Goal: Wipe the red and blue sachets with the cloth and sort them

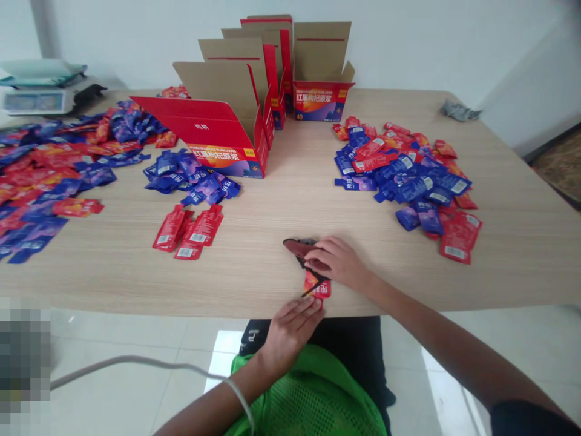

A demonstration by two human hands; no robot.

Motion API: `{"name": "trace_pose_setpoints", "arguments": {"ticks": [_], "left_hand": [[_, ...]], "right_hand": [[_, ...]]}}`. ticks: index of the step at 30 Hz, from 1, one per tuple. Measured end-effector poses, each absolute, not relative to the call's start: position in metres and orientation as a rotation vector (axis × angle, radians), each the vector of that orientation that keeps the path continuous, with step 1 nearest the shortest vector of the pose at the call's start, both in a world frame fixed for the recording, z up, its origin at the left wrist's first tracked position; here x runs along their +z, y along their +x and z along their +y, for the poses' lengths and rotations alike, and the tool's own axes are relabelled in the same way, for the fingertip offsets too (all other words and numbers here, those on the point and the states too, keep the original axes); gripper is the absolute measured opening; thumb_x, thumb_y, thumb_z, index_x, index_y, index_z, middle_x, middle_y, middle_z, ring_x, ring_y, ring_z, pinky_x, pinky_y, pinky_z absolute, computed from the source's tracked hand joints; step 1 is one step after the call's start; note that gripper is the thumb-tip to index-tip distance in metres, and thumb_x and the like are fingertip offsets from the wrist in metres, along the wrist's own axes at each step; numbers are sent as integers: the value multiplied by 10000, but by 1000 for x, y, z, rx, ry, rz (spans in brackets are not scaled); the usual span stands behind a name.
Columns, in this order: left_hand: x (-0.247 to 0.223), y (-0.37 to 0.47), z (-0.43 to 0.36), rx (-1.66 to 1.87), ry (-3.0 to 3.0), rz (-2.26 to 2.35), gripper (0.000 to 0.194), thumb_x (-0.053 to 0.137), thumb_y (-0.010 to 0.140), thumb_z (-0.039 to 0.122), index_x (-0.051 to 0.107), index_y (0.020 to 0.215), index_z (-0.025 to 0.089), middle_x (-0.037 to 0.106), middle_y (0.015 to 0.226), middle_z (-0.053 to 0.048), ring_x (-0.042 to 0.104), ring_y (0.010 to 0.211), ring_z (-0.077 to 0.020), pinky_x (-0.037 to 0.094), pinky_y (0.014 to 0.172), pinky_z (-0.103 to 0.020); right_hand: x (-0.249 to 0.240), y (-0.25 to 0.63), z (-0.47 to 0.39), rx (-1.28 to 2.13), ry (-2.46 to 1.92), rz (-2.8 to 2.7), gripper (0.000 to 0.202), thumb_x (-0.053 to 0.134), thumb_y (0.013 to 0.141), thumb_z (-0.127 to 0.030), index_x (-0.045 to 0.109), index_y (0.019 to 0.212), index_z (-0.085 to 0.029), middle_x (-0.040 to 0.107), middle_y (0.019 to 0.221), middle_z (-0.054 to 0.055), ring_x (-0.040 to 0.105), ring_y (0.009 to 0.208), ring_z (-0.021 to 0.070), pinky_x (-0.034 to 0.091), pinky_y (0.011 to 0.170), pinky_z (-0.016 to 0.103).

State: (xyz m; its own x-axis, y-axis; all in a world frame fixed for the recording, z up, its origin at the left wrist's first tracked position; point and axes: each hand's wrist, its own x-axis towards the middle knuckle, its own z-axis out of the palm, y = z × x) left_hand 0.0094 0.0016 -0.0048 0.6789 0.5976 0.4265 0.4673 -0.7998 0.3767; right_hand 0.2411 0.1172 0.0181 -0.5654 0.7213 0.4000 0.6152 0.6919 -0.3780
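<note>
A red pouch (323,288) with orange print lies at the near edge of the table in front of me. The fingers of my left hand (290,330) are together and hold its narrow end at the table edge. My right hand (340,261) is closed on a maroon cloth (302,249) with a dark edge, which rests over the upper part of the pouch and covers it. Part of the cloth is bunched under the fingers.
Open red cartons (227,154) stand at the back, one apart (320,100). Blue pouches (193,175), several red pouches (200,233), a mixed heap (408,172) and a larger pile (59,157) surround the work spot. A scale (39,100) and grey cloth (459,111) sit farther back.
</note>
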Motion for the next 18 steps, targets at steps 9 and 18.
{"name": "trace_pose_setpoints", "arguments": {"ticks": [9,18], "left_hand": [[-6,11,0,801,2643,891,315,505,1093,143,630,1381,169,686,1410,-60,640,1327,-188,497,1160,-372],[0,14,1,863,2557,918,242,574,1057,139,716,1249,178,801,1123,-47,756,1066,-184,557,1084,-364]], "right_hand": [[57,263,164,-57,-1250,-1997,172,623,1025,-320,711,1167,-278,681,1089,73,643,1026,241,544,914,398],[41,225,59,312,-922,-2372,94,649,1007,-274,704,1083,-267,704,1056,43,644,1007,201,559,941,366]]}}
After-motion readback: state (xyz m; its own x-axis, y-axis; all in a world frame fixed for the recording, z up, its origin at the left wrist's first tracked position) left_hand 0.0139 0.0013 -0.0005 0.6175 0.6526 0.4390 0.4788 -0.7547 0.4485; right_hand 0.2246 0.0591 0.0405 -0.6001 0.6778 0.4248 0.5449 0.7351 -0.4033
